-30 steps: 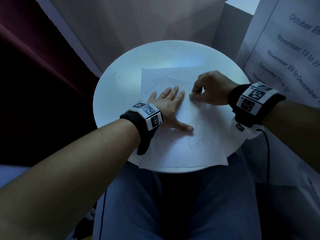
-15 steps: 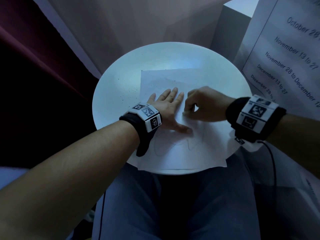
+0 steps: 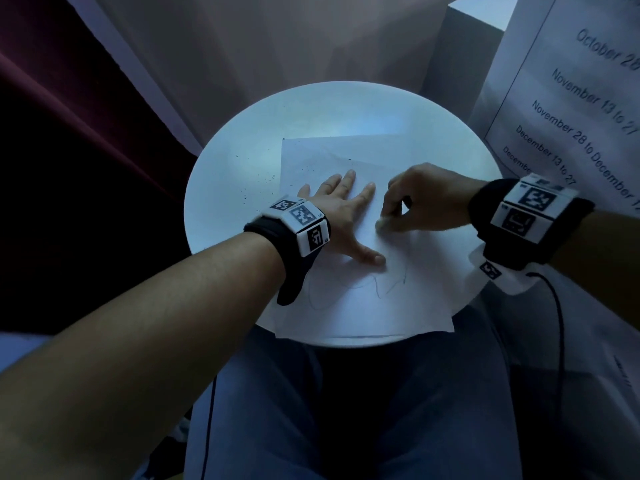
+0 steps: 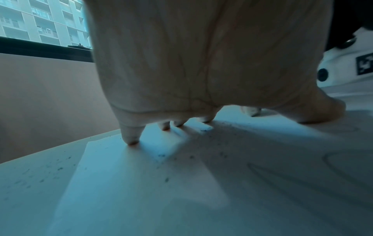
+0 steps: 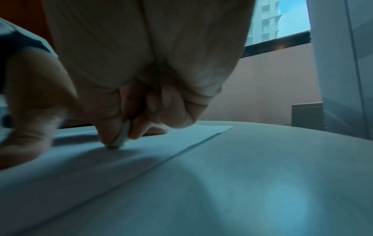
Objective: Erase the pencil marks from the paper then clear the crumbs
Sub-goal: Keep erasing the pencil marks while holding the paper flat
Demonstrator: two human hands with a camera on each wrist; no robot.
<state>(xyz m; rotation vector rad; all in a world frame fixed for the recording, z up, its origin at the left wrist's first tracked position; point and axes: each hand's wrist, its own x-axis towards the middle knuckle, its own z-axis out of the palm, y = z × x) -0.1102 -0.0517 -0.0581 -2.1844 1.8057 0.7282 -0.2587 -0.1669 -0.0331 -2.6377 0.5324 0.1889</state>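
Observation:
A white sheet of paper [image 3: 367, 306] lies on the round white table [image 3: 225, 168]. Faint pencil lines [image 3: 388, 285] run across its near half. My left hand [image 3: 343, 213] lies flat on the paper with fingers spread, pressing it down; its fingertips [image 4: 131, 138] touch the sheet. My right hand [image 3: 412, 206] pinches a small pale eraser [image 3: 381, 222] between thumb and forefinger, its tip on the paper just right of my left forefinger. The right wrist view shows the eraser [image 5: 121, 135] pressed to the sheet. Dark crumbs [image 3: 256, 181] dot the table left of the paper and the paper [image 4: 165, 159] near my fingers.
The table stands over my lap; the paper's near edge overhangs the rim [image 3: 363, 337]. A white board with printed dates [image 3: 581, 109] leans at the right. A dark red curtain [image 3: 69, 133] hangs at the left, with a wall and window behind.
My right hand with the eraser slid toward me along the paper, then a little back to the right. My left hand stays pressed flat on the sheet.

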